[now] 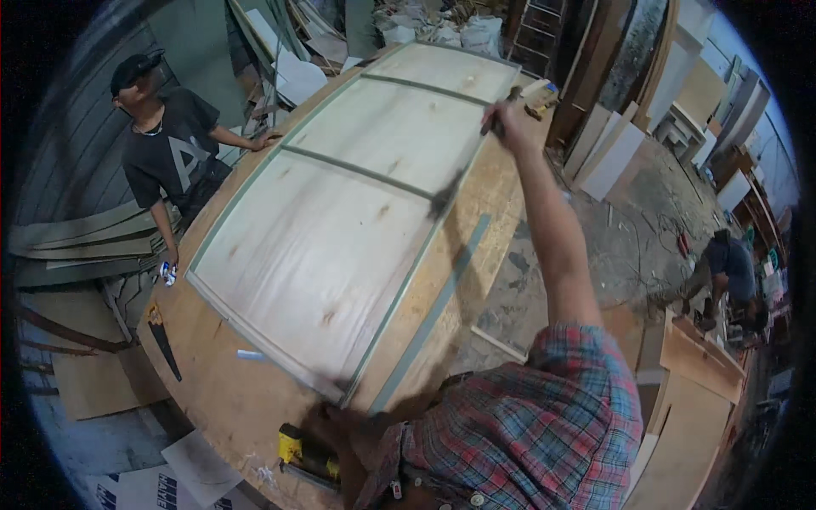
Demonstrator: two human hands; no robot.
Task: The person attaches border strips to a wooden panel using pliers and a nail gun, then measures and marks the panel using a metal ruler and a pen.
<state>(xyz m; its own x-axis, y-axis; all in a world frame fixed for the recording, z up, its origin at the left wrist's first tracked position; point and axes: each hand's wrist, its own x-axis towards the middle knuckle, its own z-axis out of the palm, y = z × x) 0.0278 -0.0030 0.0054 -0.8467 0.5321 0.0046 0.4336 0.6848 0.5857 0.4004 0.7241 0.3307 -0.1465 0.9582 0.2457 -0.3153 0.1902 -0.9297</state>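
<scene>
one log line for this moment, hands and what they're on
right hand: raised, grips dark tool over panel edge | left hand: on workbench by yellow tool | plywood panel: flat on bench

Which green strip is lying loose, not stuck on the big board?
The long green strip lying alone on the workbench, right of the panel; the others cross or edge it.

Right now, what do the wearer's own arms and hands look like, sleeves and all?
Both arms wear a plaid shirt in red, blue and teal checks with short sleeves. The right sleeve ends above the elbow, leaving the forearm bare up to the right hand. The left hand is bare too, in shadow near the lower edge. No gloves, watch or rings can be made out. Small buttons show on the shirt front.
</scene>
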